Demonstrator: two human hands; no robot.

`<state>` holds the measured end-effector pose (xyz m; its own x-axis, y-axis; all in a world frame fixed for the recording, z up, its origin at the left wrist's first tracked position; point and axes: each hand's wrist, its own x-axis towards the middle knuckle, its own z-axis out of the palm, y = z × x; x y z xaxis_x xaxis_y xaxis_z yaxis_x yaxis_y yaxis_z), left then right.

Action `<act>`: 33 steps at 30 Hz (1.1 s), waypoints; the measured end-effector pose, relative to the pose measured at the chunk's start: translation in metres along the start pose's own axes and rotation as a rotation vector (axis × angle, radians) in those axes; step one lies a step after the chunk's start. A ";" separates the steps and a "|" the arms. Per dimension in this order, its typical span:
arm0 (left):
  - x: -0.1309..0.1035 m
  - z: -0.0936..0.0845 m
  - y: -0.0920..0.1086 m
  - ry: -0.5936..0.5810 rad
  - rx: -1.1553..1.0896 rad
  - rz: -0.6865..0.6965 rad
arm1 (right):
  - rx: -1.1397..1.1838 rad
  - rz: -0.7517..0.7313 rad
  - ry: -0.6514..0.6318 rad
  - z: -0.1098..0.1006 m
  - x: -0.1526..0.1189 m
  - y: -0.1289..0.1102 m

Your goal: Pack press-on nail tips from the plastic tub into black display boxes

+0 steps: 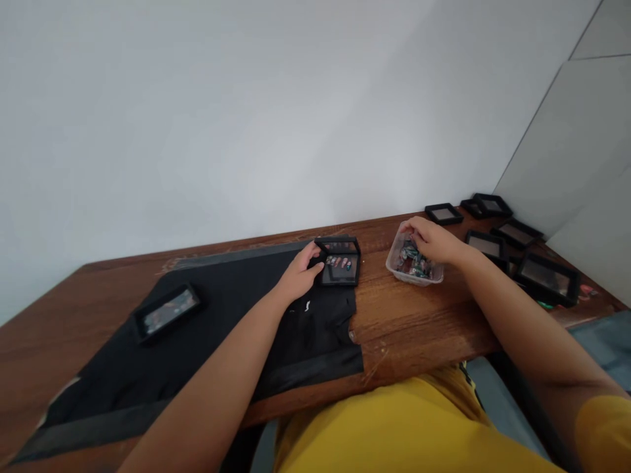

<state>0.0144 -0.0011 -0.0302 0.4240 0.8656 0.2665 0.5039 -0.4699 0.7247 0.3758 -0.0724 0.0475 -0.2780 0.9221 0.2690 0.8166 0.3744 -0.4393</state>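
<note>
My left hand [306, 268] grips the left side of a small black box [338, 281], thumb and fingers at its edge. The box's lid is raised, and inside lies a row of several small decorated pieces that look like press-on nails [340, 263]. Over a clear plastic tub [417, 280] my right hand [428, 240] reaches in with curled fingers. Shiny, colourful small pieces [410, 255] fill the tub's bottom. Whether the fingertips hold one of them is hidden.
A closed black box with a window [166, 311] lies on the black cloth [221, 282] at left. Several more black boxes [487, 244] sit on the right of the wooden table [414, 322], near reddish bits [587, 290]. A white wall [246, 131] rises behind.
</note>
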 end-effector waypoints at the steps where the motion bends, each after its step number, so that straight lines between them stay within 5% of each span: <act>1: 0.000 0.000 0.001 0.008 -0.005 0.002 | 0.002 -0.005 0.010 0.000 0.001 0.001; 15: -0.004 -0.003 0.011 0.094 0.025 -0.018 | 0.005 0.060 -0.018 -0.006 0.002 -0.010; 29: -0.010 -0.004 0.019 0.060 0.058 -0.002 | 0.069 0.077 0.000 -0.007 0.002 -0.017; 33: -0.016 -0.003 0.028 0.133 0.155 0.082 | 0.104 0.058 -0.015 -0.006 0.000 -0.023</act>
<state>0.0195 -0.0272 -0.0118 0.3708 0.8335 0.4096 0.5860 -0.5522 0.5930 0.3602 -0.0817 0.0621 -0.2401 0.9434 0.2287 0.7750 0.3282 -0.5401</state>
